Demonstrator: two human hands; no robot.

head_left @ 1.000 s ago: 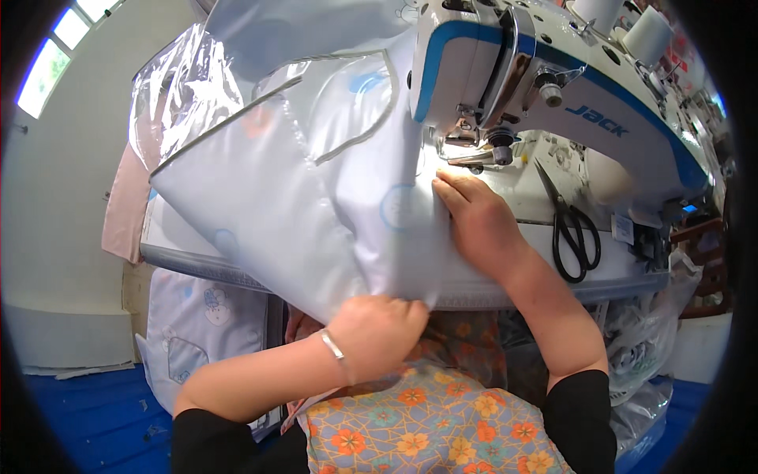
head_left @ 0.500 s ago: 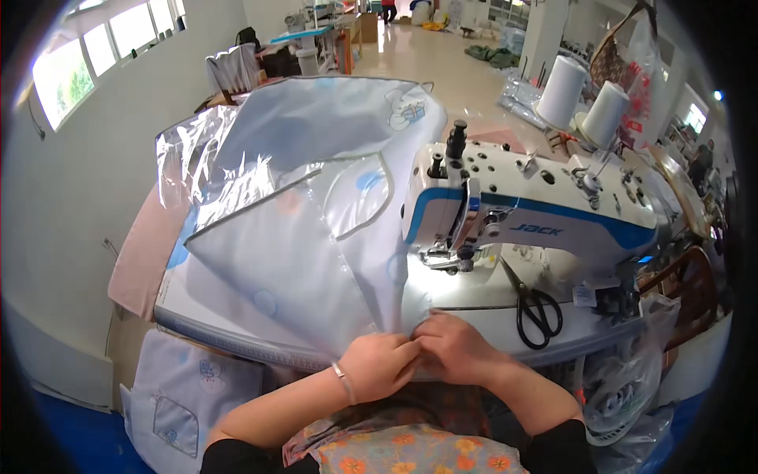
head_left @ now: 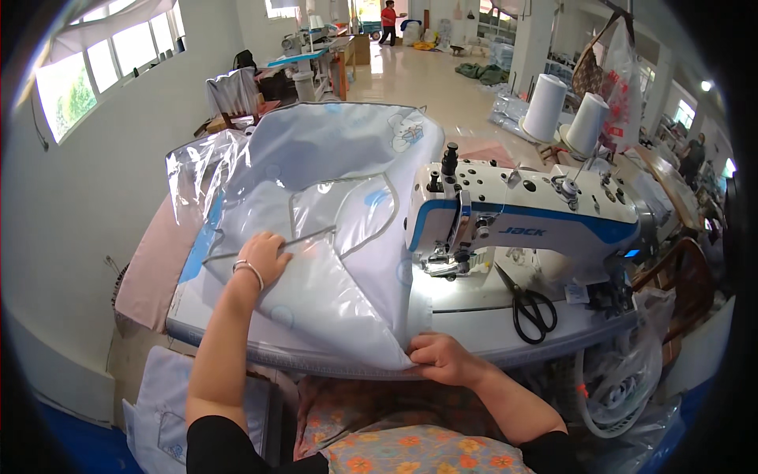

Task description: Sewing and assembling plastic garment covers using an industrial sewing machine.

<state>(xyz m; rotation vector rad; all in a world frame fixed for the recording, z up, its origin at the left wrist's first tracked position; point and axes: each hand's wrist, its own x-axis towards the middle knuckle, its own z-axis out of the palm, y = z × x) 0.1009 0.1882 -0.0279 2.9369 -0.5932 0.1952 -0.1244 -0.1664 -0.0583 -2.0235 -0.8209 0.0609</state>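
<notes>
Our left hand (head_left: pixel 265 259) lies on the pale-blue printed fabric (head_left: pixel 320 288) spread on the sewing table (head_left: pixel 474 328); we cannot tell whether it grips. Our right hand (head_left: pixel 444 360) pinches the fabric's near corner; farther right lie black scissors (head_left: pixel 518 295).

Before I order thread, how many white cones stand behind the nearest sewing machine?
2: the left cone and the right cone, side by side behind the white-and-blue sewing machine. Others may be hidden.
</notes>
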